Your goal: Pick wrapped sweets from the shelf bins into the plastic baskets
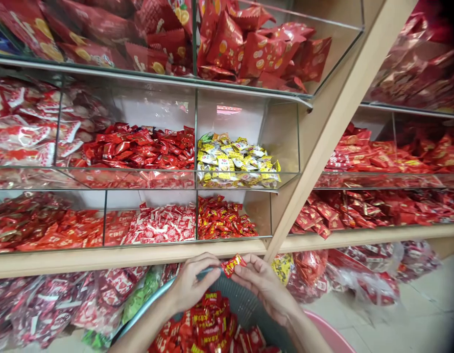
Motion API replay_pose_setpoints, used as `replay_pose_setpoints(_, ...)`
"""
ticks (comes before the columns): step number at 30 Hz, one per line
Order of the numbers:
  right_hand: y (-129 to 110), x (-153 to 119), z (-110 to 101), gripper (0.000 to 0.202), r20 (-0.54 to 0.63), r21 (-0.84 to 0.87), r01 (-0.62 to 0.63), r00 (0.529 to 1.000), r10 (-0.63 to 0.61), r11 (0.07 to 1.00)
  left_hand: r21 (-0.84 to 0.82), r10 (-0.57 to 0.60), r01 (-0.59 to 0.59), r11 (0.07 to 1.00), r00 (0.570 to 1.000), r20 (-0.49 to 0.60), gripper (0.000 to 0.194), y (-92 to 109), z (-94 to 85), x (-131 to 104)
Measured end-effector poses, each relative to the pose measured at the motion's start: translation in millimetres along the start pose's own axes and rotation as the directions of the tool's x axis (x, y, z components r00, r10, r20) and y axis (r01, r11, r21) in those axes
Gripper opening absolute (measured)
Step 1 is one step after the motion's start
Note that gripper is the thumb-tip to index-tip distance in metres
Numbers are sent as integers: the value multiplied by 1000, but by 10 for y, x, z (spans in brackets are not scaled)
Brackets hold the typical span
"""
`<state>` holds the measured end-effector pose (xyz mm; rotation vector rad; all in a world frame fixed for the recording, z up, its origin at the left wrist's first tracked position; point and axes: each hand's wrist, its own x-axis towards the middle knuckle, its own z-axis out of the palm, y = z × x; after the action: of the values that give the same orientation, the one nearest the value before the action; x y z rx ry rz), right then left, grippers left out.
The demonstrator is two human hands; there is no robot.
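Note:
In the head view, my right hand [261, 282] pinches a small wrapped candy [232, 265] in red foil with yellow lettering. Thumb and fingers grip the candy's right end. On the other side, my left hand [193, 282] has its fingertips at the candy's left end, thumb apart from the fingers. Whether those fingertips touch the wrapper, I cannot tell. Below both hands stands a teal ribbed tub [249, 301]. Inside it lie many red packaged sweets [210, 323] with yellow print, partly hidden by my forearms.
Ahead, a wooden shelf edge [138, 257] runs under glass-divided compartments. They hold similar red-yellow candies [225, 218], red-white candies [162, 223] and yellow-white candies [237, 159]. Bagged sweets [65, 304] lie below on the left. A pink rim [327, 331] shows at right.

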<state>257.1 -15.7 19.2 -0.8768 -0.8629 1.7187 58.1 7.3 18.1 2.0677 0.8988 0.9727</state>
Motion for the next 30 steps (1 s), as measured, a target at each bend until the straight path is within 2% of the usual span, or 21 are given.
replay_pose_setpoints(5,-12,-61,42,18,29,22,-15,999,15,1000,-30,59,-61,998,997,-39,13,75,64,-7)
replay_pose_setpoints(9,0,-79,63,19,43,35,-23,999,21,999,-37,56,-59,998,996,-75,12,61,63,-17)
replay_pose_setpoints(16,-3,-72,71,18,38,49,-24,999,22,999,17,31,-30,999,998,-62,17,87,29,-31)
replay_pose_setpoints(19,-10,-73,45,18,4,54,-14,1000,14,998,71,-116,116,991,993,-4,24,80,-60,-64)
replay_pose_setpoints(21,-7,-74,19,18,-9,63,-9,1000,10,998,139,-256,241,961,962,100,27,49,-126,-125)
replay_pose_setpoints(23,0,-74,-2,17,-11,69,-8,1000,9,998,275,-356,300,913,917,181,25,4,-160,-209)
replay_pose_setpoints(25,6,-72,-8,16,-8,67,-8,1000,9,998,441,-414,304,844,893,176,27,-40,-143,-292)
replay_pose_setpoints(27,9,-69,-2,17,-6,61,-12,1000,12,998,559,-452,313,768,883,126,30,-73,-76,-349)
replay_pose_setpoints(30,8,-66,13,19,-6,52,-16,1000,17,999,617,-483,350,705,874,57,28,-113,67,-375)
